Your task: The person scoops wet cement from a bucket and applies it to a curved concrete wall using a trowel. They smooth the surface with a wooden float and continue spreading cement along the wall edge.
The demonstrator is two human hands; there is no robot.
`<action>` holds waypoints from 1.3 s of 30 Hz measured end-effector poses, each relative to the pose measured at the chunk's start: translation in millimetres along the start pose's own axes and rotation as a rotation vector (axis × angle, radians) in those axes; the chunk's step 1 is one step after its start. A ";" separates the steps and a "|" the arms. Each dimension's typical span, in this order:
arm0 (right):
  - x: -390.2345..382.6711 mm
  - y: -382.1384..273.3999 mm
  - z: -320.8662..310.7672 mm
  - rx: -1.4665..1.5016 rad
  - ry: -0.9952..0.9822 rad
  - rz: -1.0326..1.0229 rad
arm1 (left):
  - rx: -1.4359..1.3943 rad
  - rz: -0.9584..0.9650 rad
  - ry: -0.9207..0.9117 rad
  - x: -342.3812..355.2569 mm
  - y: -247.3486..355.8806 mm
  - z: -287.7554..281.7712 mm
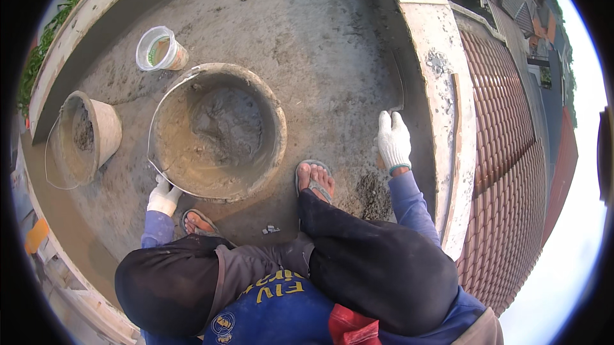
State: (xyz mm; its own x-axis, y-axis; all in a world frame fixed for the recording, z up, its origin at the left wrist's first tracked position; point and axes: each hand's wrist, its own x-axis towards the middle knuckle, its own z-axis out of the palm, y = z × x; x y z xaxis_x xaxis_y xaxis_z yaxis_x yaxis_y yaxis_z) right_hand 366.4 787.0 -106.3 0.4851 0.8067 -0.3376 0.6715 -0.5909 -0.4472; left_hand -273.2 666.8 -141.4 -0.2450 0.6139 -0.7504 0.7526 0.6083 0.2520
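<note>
A large round bucket (272,159) with wet grey mortar (227,124) inside stands in front of me, left of the middle. My left hand (164,198), in a white knit glove, is closed at the bucket's near left side, where the wire handle (151,134) hangs over the rim; the undersides of its fingers are hidden. On the right, my gloved right hand (393,142) is wrapped round a trowel (402,86). The trowel shows almost edge-on as a thin line beside the low wall, and a bit of brownish handle peeps out below the fingers.
A smaller bucket (109,131) with some mortar lies tilted at the left. Behind the big bucket stands a clear plastic tub (169,51). A low parapet (441,70) runs along the right, with a wooden strip (455,153) on it and tiled roofs (499,108) beyond. My sandalled feet (315,179) are close to the bucket.
</note>
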 end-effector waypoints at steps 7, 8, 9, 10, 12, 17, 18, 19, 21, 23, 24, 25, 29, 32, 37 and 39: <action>31.5 -65.8 5.5 0.035 -0.064 0.080 | -0.037 -0.008 -0.013 -3.8 -10.6 1.3; 35.6 -59.8 12.8 -0.076 0.016 -0.027 | -0.023 -0.004 0.004 -1.1 -6.3 1.0; 41.4 -53.7 17.1 -0.186 0.096 -0.133 | -0.001 0.031 0.043 2.3 -5.9 2.6; 45.8 -62.1 25.2 -0.114 -0.020 -0.040 | 0.033 0.038 0.094 -4.5 -15.0 1.2; 61.5 -77.2 18.5 0.003 -0.092 0.054 | 0.047 0.032 0.102 -4.5 -12.4 4.0; 64.9 -102.4 17.8 0.083 -0.031 0.033 | 0.024 -0.059 -0.032 -8.5 6.0 -10.0; 63.3 -93.1 28.9 0.008 0.057 -0.025 | 0.052 -0.042 -0.004 -14.0 15.4 -11.5; 63.7 -89.1 28.3 -0.105 0.038 -0.075 | 0.063 -0.041 -0.013 -15.2 20.4 -12.9; 79.4 -89.3 27.3 0.037 0.012 0.020 | 0.083 -0.035 -0.035 -13.1 27.0 -14.2; 73.4 -111.0 24.7 0.229 -0.030 0.030 | 0.087 -0.055 -0.009 -12.1 9.8 -11.8; 69.4 -120.9 23.1 0.321 -0.046 0.039 | 0.076 -0.063 -0.011 -10.4 5.1 -10.8; 66.5 -122.5 22.7 0.327 -0.012 0.030 | 0.067 -0.065 -0.016 -9.5 3.9 -9.5; 58.1 -110.0 15.8 0.330 0.094 -0.015 | -0.008 -0.035 -0.019 -8.6 3.1 -6.9; 43.3 -112.0 -1.4 0.473 0.030 0.060 | -0.033 -0.019 -0.057 -6.6 3.5 -7.6; 13.3 -105.1 -12.4 0.618 -0.043 0.124 | -0.130 0.041 0.018 6.0 -55.6 6.1; -8.3 -88.6 -22.4 0.602 0.026 0.149 | -1.027 -0.139 -0.067 9.0 -37.5 3.0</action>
State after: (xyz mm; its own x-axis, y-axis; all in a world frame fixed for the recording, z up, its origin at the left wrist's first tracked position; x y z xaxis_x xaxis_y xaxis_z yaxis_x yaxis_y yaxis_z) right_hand 315.4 832.9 -45.4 0.5677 0.7106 -0.4156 0.1651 -0.5928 -0.7882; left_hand -301.8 648.0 -159.4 -0.2320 0.4955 -0.8370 -0.1704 0.8265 0.5365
